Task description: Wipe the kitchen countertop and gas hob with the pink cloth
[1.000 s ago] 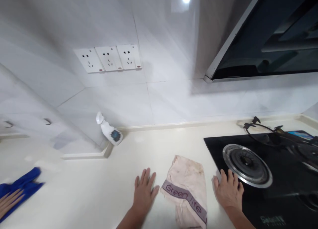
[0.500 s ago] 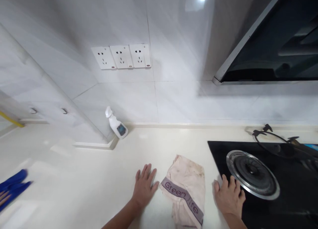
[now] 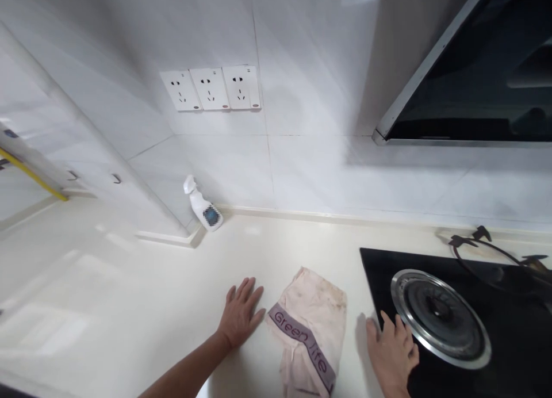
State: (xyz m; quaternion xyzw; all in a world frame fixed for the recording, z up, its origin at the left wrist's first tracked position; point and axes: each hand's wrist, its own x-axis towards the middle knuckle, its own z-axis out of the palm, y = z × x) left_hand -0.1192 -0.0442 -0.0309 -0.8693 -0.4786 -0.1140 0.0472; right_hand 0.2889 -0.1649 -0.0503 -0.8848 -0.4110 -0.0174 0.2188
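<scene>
flat hands [image 3: 240, 314] [image 3: 391, 353] flanking stained cloth [image 3: 308, 329]

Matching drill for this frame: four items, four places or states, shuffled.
1 bottle
2 cloth
3 left hand
4 right hand

a flat on the counter, left of the cloth
b at the edge of the hob
c leaning by the wall
d crumpled, with a purple lettered band

Pairs: 1-c, 2-d, 3-a, 4-b
</scene>
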